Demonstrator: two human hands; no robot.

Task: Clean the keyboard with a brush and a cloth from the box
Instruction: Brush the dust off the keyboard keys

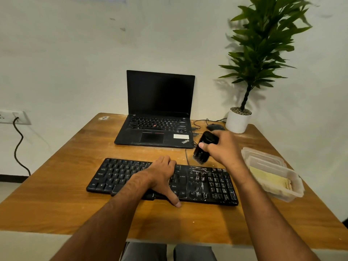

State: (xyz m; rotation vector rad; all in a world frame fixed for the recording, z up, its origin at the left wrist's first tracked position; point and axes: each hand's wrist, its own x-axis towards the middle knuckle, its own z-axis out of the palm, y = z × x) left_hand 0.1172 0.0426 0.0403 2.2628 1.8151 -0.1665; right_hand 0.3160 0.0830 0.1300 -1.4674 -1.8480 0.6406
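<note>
A black keyboard (116, 176) lies across the middle of the wooden table, with white dust on its right-hand keys. My left hand (162, 174) rests flat on the keyboard's middle, thumb stretched over its front edge. My right hand (224, 147) grips a black brush (202, 149), bristles pointing down, just above and behind the keyboard's right part. To the right stands a clear plastic box (293, 187) with a folded yellow cloth (269, 178) inside.
An open black laptop (158, 110) stands behind the keyboard, with a black mouse (214, 127) and cables to its right. A potted plant (238, 121) sits at the back right corner. A wall socket with a black cord (17, 146) is at the left.
</note>
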